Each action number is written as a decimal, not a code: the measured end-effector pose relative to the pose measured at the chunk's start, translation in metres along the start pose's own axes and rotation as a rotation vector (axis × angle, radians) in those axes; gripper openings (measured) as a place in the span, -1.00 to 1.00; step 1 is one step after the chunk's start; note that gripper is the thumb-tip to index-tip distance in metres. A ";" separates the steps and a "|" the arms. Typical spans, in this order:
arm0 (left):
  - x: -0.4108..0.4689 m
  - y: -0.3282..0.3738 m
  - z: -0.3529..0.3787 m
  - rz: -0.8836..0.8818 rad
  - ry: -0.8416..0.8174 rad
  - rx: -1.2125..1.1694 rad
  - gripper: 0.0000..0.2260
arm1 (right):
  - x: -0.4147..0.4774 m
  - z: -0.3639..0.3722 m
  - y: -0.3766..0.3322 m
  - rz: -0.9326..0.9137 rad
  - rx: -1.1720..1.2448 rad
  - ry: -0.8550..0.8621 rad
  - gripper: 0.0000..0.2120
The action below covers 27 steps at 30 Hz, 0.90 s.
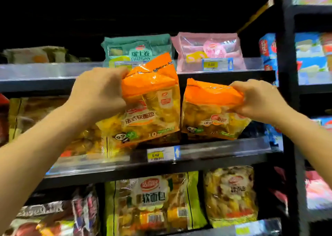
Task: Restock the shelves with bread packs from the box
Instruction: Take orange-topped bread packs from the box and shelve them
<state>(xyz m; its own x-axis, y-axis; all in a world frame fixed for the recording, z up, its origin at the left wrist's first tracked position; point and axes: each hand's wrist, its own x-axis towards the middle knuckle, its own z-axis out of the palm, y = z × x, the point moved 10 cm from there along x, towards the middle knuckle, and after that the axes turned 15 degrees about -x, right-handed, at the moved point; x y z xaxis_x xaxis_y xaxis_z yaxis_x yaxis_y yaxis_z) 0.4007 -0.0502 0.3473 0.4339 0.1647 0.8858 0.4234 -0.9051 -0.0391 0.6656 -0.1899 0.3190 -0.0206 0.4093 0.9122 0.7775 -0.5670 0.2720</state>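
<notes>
Black store shelves (215,145), stocked packs (136,48)

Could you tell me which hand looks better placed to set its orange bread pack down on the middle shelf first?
Probably the right hand: its orange pack sits lower, near the middle shelf. The left hand holds its pack higher.

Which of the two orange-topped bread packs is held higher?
The pack in the left hand, the left orange pack: its top overlaps the upper shelf edge, while the right orange pack stays below it.
</notes>
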 end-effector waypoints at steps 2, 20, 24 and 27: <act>0.010 0.013 0.011 0.066 0.009 0.041 -0.55 | -0.003 0.014 0.006 -0.019 0.012 -0.005 -0.62; 0.037 -0.018 0.158 -0.081 -0.139 0.288 -0.10 | -0.034 0.156 0.082 0.796 0.719 -0.147 0.11; 0.038 -0.045 0.173 -0.270 -0.092 0.103 -0.05 | -0.033 0.225 0.070 0.917 0.826 -0.427 0.20; 0.036 -0.050 0.199 -0.331 -0.163 0.140 -0.23 | -0.023 0.241 0.063 0.905 0.734 -0.478 0.10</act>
<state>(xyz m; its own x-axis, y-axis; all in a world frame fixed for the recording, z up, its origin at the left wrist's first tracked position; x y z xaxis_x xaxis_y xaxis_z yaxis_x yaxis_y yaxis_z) 0.5533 0.0794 0.2896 0.3718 0.5093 0.7761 0.6610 -0.7322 0.1638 0.8667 -0.0631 0.2411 0.8108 0.3870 0.4392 0.5633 -0.3114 -0.7653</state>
